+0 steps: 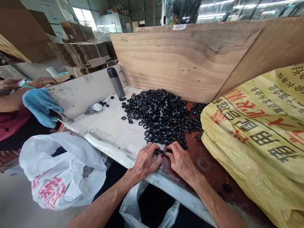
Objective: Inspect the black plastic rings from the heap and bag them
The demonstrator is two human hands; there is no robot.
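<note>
A large heap of small black plastic rings [161, 117] covers the far part of the bench, with a few strays on the white tiles [114, 128] to its left. My left hand [146, 160] and my right hand [181, 160] meet at the heap's near edge. Their fingertips pinch small black rings [159, 152] between them. The fingers partly hide these rings, so I cannot tell how many each hand holds. Under my right hand lies a worn reddish-brown board [209, 167].
A grey-and-black vacuum flask [116, 82] stands before a tall plywood board [180, 63]. A yellow printed woven sack [251, 142] bulges at the right. White plastic bags [63, 167] hang below the bench edge. A co-worker's arm [14, 103] lies beside a blue towel [41, 106].
</note>
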